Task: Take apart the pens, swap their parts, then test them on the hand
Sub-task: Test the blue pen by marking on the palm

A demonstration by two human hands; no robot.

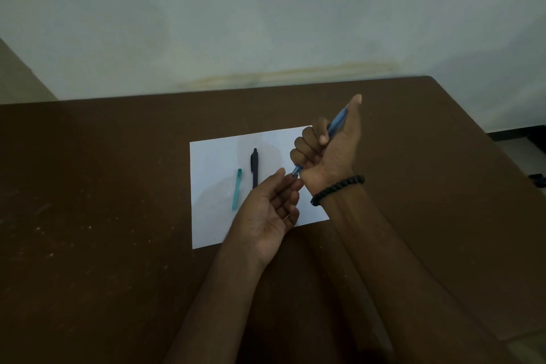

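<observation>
My right hand (331, 145) is closed in a fist around a blue pen (336, 124), thumb up on its top end and tip pointing down. The pen tip (296, 171) touches the fingertips of my left hand (270, 210), which is held palm up with fingers apart and holds nothing. A black pen (254, 167) lies on the white sheet of paper (215, 162), its lower end hidden behind my left hand. A teal pen (237, 189) lies just left of it on the same sheet.
The paper rests on a brown table (103, 216) whose far edge meets a pale wall (266, 9). A black bead bracelet (336, 189) circles my right wrist. Floor shows past the table's right edge.
</observation>
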